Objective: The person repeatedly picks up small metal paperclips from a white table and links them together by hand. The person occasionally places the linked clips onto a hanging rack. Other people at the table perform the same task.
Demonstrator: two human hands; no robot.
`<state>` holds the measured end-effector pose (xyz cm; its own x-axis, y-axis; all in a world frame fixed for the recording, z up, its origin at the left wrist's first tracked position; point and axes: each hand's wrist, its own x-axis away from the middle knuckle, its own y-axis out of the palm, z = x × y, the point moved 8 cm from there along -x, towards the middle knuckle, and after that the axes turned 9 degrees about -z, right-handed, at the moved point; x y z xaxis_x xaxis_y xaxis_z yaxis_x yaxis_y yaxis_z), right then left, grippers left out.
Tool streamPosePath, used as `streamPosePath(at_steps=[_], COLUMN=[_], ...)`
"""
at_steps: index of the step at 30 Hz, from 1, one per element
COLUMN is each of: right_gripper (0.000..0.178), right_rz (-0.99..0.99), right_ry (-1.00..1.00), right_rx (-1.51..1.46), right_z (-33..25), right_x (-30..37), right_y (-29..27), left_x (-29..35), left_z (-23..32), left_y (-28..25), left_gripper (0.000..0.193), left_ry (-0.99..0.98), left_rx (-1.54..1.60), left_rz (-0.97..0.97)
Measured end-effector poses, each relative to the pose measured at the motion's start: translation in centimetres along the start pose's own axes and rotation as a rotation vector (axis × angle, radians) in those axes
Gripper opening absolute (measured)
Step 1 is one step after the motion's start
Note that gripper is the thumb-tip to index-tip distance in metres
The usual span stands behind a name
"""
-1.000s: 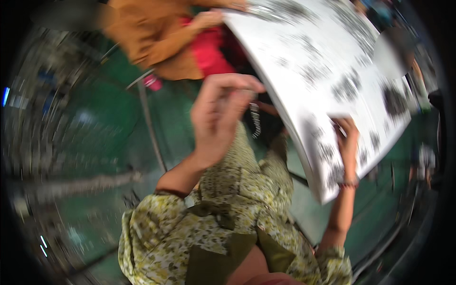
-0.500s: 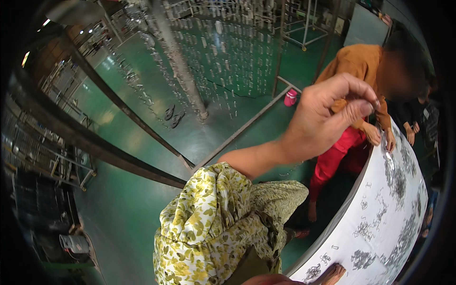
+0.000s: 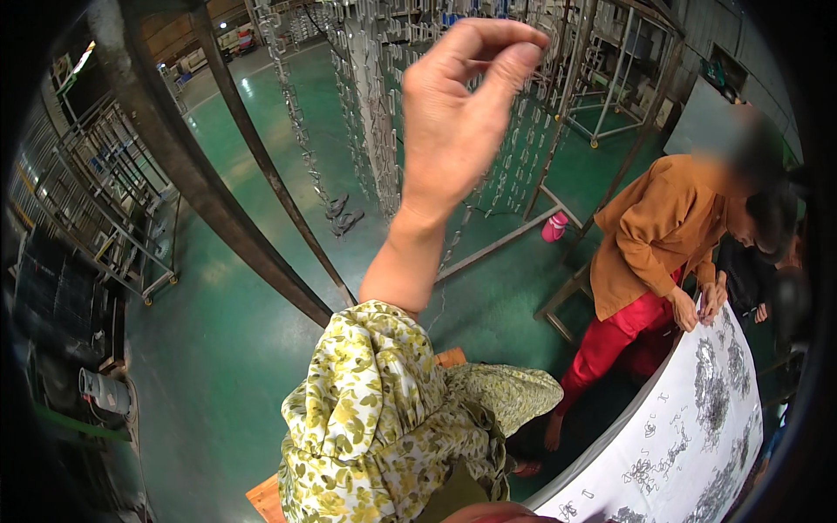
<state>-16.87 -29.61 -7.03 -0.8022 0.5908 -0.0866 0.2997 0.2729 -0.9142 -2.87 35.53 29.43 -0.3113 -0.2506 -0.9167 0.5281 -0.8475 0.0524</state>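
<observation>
My left hand is raised high in front of me, its forearm coming out of a green-and-white floral sleeve. Thumb and index finger are brought together, and whatever lies at their tips is too small to make out. Just behind the hand hang long strands of small shiny pieces, partly hidden by my fingers and wrist. To the lower right, loose bent wire hooks lie in heaps on a white-covered table. My right hand is out of the picture.
A co-worker in an orange shirt bends over the table's far end, both hands at its edge. Dark metal posts slant down on my left. A pink container, sandals and a grey gas cylinder stand about the green floor.
My left hand has swung up and left, from before the co-worker to the hanging strands. My right hand, earlier at the table's near edge, has left the picture. The view has shifted.
</observation>
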Motion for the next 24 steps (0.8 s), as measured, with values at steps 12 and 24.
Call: streamPosePath(at_steps=[12,24], right_gripper=[0.04,0.048], right_rz=[0.028,0.003], right_ry=[0.059,0.078], right_rx=[-0.103,-0.158], right_z=[-1.2,-0.5], right_x=[-0.8,-2.2], right_y=[0.6,1.2], left_x=[-3.3,-8.5], left_z=[2.2,3.6], left_y=[-11.0,-17.0], left_gripper=[0.019,0.019], left_ry=[-0.037,0.12], left_rx=[-0.554,-0.791], left_rz=[0.253,0.463])
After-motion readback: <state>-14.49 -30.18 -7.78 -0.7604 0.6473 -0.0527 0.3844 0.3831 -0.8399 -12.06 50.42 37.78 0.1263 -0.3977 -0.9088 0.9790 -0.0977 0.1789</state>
